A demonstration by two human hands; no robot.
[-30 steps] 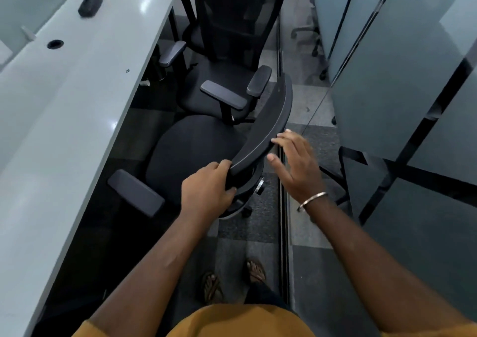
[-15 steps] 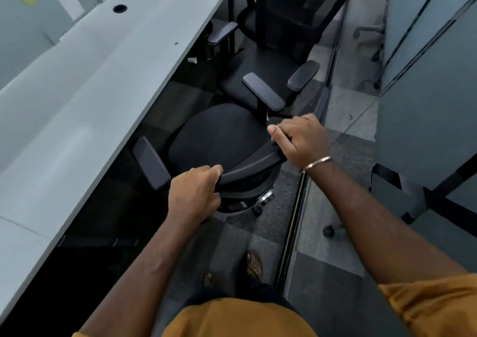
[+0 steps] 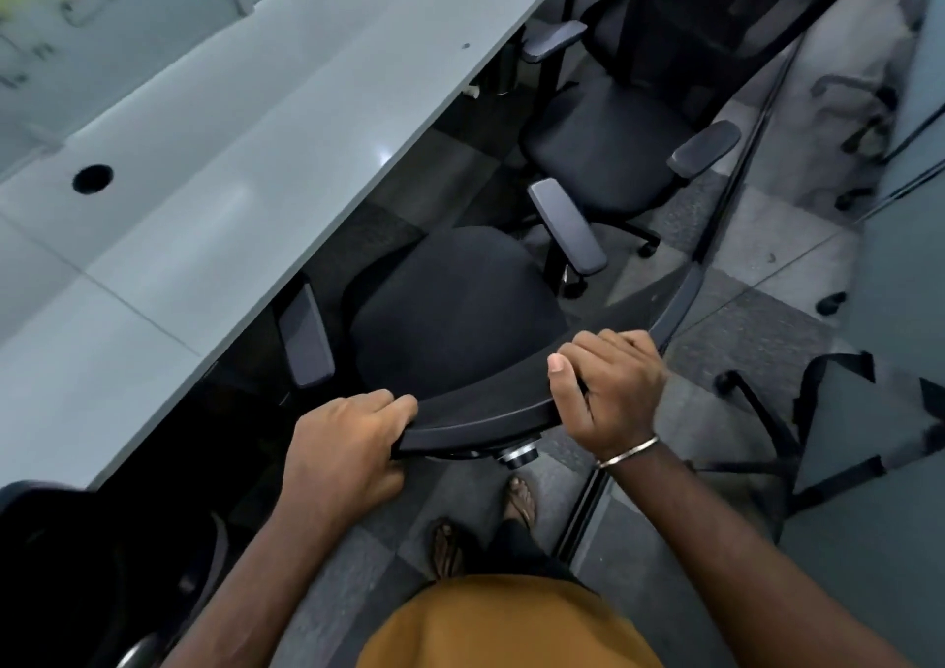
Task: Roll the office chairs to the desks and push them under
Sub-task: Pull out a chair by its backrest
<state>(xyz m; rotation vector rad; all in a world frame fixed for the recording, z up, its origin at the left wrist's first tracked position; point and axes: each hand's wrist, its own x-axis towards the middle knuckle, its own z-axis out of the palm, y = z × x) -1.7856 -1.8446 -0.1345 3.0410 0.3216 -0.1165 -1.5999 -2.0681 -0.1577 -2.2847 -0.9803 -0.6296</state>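
Both my hands clenched the top edge of the chair's backrest [image 3: 480, 411], my left hand [image 3: 342, 452] wrapped around its near end and my right hand [image 3: 608, 391] around the far end. Ahead of my grip lay the chair seat [image 3: 450, 309], its left armrest [image 3: 304, 335] tucked just under the desk [image 3: 230, 156] edge.

3 office chairs [image 3: 450, 304] – 1 partly in frame, 1 desk [image 3: 215, 166], 2 cable holes [image 3: 92, 179], 2 hands [image 3: 345, 455]
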